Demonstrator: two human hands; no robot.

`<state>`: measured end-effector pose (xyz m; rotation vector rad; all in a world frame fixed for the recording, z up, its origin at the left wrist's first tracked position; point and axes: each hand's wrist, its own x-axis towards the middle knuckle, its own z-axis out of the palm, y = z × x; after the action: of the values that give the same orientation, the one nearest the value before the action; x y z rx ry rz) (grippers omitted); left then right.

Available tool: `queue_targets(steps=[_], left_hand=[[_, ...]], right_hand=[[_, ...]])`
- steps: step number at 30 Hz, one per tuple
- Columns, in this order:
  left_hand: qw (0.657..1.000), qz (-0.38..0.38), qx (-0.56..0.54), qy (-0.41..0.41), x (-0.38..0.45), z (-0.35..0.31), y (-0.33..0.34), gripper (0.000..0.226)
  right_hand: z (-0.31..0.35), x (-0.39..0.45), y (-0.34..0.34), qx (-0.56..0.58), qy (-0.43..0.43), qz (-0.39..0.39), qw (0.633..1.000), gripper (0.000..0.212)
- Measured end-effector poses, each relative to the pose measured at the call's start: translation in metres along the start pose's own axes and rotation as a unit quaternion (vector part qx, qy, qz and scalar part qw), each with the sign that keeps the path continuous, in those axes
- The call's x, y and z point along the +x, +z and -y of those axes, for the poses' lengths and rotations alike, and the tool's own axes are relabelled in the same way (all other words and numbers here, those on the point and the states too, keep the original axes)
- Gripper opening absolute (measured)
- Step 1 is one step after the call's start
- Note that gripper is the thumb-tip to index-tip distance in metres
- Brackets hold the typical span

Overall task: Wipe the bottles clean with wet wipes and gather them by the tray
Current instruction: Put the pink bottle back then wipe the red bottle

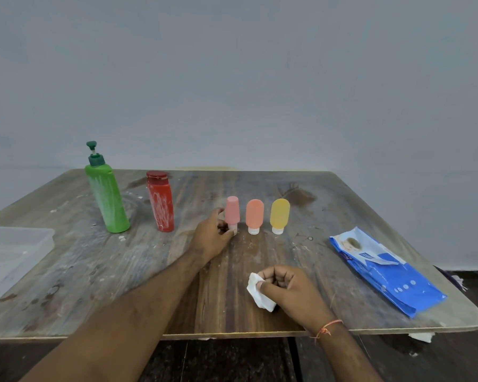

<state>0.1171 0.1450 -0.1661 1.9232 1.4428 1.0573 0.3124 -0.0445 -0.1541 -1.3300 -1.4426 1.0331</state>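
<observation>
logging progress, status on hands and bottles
Left hand pinches pink bottle at its cap. Right hand holds crumpled wipe. Green bottle, red bottle still smeared. Nothing in the way.

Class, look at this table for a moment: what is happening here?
A person is cleaning bottles at a wooden table. The left hand pinches the cap end of the pink bottle, which stands cap-down beside the orange bottle and yellow bottle. The right hand holds a crumpled wet wipe. The green pump bottle and red bottle are streaked white. The clear tray sits at the left edge, the wipes pack on the right.
</observation>
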Motion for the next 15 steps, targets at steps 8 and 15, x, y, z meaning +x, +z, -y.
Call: queue_targets(steps=[8, 15], left_hand=[[1.0, 0.011, -0.014, -0.019, -0.007, -0.006, -0.003, 0.101], [0.999, 0.003, 0.01, -0.03, -0.035, 0.0, -0.025, 0.085]], right_hand=[[-0.002, 0.0, -0.001, -0.018, 0.007, -0.001, 1.0, 0.009], [-0.001, 0.0, -0.002, -0.034, 0.021, -0.009, 0.999, 0.007]])
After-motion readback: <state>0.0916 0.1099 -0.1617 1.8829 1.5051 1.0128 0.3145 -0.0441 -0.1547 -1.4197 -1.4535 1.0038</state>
